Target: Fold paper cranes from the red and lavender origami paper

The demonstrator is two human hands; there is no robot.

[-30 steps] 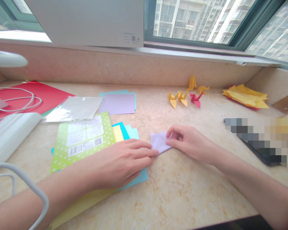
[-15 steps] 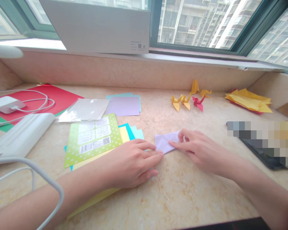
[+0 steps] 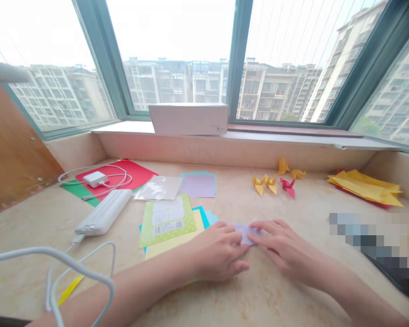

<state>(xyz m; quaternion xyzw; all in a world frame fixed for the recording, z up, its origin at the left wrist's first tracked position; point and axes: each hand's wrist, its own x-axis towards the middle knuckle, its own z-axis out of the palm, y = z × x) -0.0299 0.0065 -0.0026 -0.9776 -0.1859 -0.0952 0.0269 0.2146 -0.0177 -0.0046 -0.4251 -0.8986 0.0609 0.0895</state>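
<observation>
A small folded piece of light purple paper [image 3: 244, 233] lies flat on the marble-look surface between my hands. My left hand [image 3: 221, 251] rests on its left part, fingers stretched out and slightly spread, the fingertips on the paper's lower edge. On the paper's right end lies my right hand [image 3: 282, 243], with thumb and forefinger extended over it; its palm side is hidden. Beside my left forearm is a stack of coloured sheets under a green dotted packet [image 3: 167, 219]. Behind my hands stand folded yellow birds [image 3: 271, 184] and a red one [image 3: 288, 187].
Purple and blue sheets [image 3: 199, 185], a clear sleeve [image 3: 160, 188] and red paper [image 3: 136, 172] lie at the back left. A white power strip [image 3: 104, 212] and looping cables [image 3: 54, 255] are nearer. Yellow papers [image 3: 364, 187] and a dark, partly pixelated object [image 3: 391, 268] lie right.
The view has tilted up and drawn back, showing more window and the left wall. My right hand has moved closer to my left and covers more of the purple paper.
</observation>
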